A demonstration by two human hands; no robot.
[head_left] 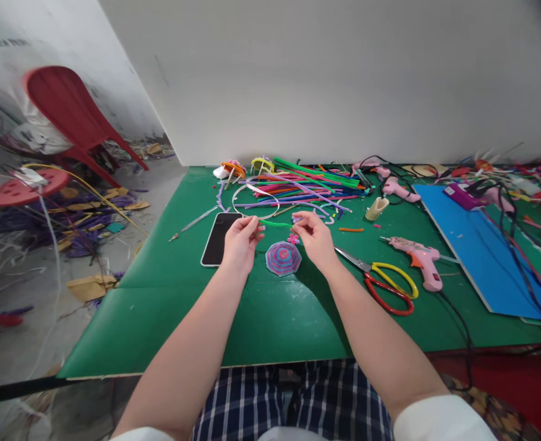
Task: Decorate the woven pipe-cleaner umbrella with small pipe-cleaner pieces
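A short green pipe cleaner (275,224) stretches between my two hands above the table. My left hand (243,240) pinches its left end, and my right hand (314,237) has closed fingers at its right end. Just below them lies a round pink, blue and purple striped disc (283,258), with a small pink flower-like piece (293,239) at its upper edge. Beyond my hands is a white hoop-shaped band (278,202). A dark-screened phone (216,242) lies beside my left hand, partly covered by it.
Pipe cleaners in many colours (307,184) are heaped at the back. To the right lie scissors (371,269), a pink glue gun (417,256) with a cord, and a blue board (491,257). A pen-like tool (192,224) lies left on the green table (160,331).
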